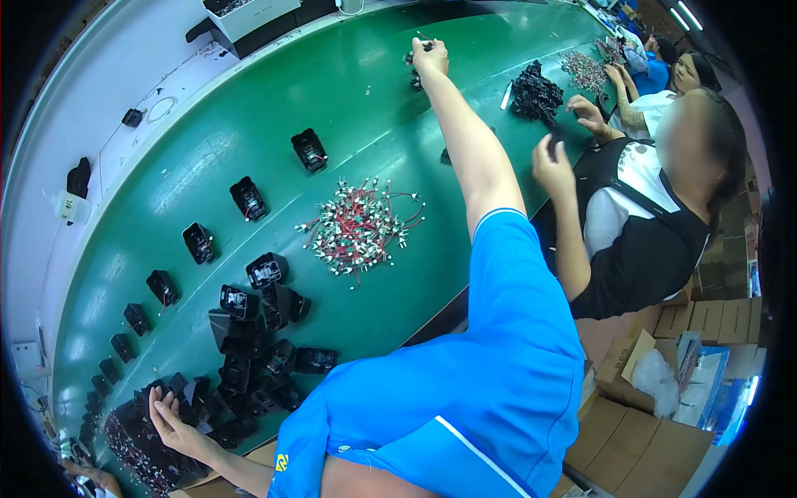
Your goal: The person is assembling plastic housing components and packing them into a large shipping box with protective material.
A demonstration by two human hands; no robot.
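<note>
My right hand (pixel 432 59) reaches far across the green work surface, its fingers closed around small black parts (pixel 416 80) that are partly hidden beneath it. Their exact kind does not show. At the lower left my left hand (pixel 173 422) has its fingers apart, beside a heap of black plastic housings (pixel 238 373), and nothing shows in its grasp. A row of single black housings, among them a housing (pixel 309 150) with a bit of red wire, runs along the surface. Between my arms lies a pile of red wires with white connectors (pixel 359 228).
A co-worker (pixel 656 216) in black and white sits at my right, hands raised near a pile of black parts (pixel 536 93). More people sit beyond. A box full of wired parts (pixel 137 452) stands by my left hand. Cardboard boxes (pixel 639 444) are at the lower right.
</note>
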